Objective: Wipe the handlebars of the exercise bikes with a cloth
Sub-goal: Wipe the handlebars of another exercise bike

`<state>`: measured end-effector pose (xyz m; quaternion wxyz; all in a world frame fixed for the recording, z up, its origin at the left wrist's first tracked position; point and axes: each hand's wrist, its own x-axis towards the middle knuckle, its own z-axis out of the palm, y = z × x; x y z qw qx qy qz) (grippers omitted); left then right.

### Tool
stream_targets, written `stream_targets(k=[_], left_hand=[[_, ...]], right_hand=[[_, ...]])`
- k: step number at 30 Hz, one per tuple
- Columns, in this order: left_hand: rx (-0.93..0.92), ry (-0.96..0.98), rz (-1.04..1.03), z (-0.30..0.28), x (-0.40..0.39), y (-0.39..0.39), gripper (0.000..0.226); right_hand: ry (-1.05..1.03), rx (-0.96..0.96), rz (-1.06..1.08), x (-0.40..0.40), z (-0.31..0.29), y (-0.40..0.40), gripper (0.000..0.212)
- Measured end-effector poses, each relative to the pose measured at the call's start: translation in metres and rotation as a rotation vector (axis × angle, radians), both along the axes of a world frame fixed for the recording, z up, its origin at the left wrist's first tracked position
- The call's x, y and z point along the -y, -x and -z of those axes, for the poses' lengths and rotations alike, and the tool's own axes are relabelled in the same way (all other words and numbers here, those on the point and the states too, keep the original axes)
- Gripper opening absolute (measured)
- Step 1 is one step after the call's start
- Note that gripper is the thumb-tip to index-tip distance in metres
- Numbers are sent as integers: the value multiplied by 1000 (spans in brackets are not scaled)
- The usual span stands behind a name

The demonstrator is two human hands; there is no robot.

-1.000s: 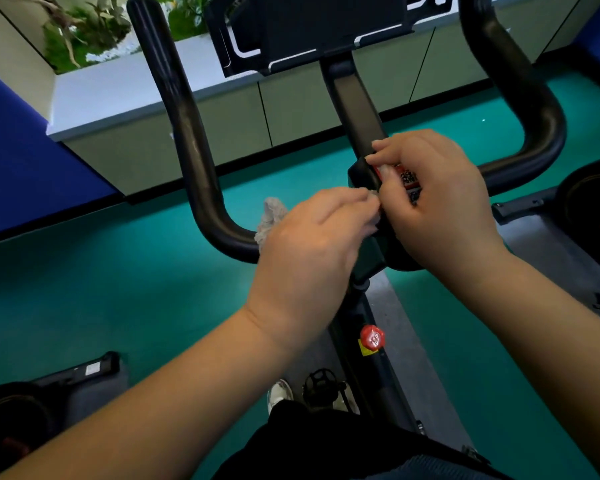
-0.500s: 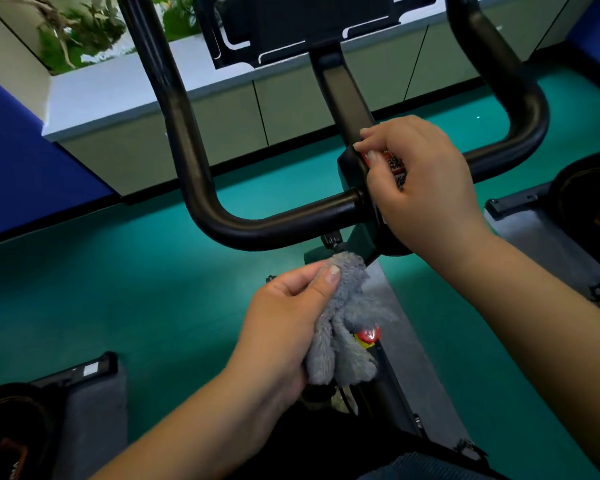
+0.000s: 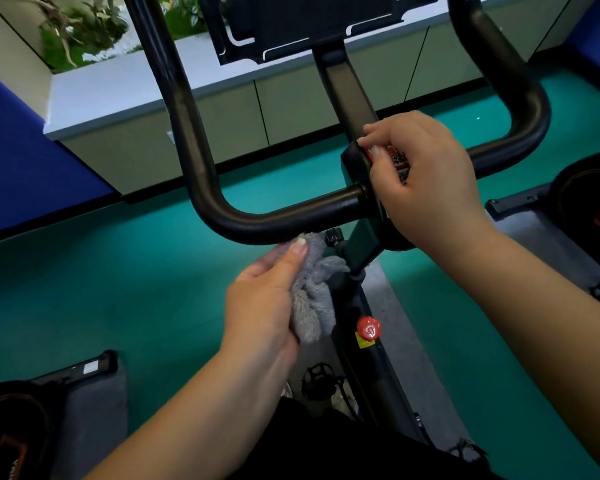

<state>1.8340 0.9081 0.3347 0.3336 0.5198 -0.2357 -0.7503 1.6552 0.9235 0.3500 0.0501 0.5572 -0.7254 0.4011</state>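
A green floor [image 3: 118,271] is lying under the bike, w/ pale cupboards [image 3: 229,123] and plants [image 3: 80,32] at the back. The left hand [image 3: 260,303] is holding the grey cloth [image 3: 312,292]; its grip is curled round the bunched cloth, thumb on top. The black handlebar [image 3: 291,216] is sitting just above that grip, and the cloth's top is touching or nearly touching the bar's underside; can't tell which. The near part of the bar is running left to right, then bending up & away on the left side. So the left hand is the nearer one for wiping that part, I think, by sliding along the bar. The right hand [image 3: 426,181] is resting on the middle block [image 3: 357,168] to the right of the cloth, fingers curled over it, holding the bike steady. A red knob [image 3: 368,329] is sitting below, right of the left hand.
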Motion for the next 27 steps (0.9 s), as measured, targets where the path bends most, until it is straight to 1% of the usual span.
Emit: stream_targets(k=[2,6,8,11,14,16,18,23,25,27], left_hand=[[-32,-20,35,-2,-5,15,27],[-16,3,57,-1,-11,47,14],[9,17,49,-2,-11,43,14],[87,69,27,-1,-5,14,19],[115,134,-32,-1,0,-8,15],[88,115,-47,-2,-1,-2,9],[75,84,-19,-2,-4,17,4],[0,39,30,3,-9,49,6],[15,61,25,3,-7,42,6],[69,118,14,6,-3,28,13]], right_hand=[[-1,0,2,0,0,0,18],[-3,-19,3,0,1,2,19],[-3,-25,-2,0,1,2,20],[-10,-18,-11,0,1,1,20],[-17,-18,-5,0,1,2,19],[-16,-20,6,0,0,1,18],[-21,-25,11,1,-1,1,17],[-26,-45,13,0,-1,0,19],[-33,-39,12,-1,-2,0,19],[-40,-25,9,-2,-3,-1,19]])
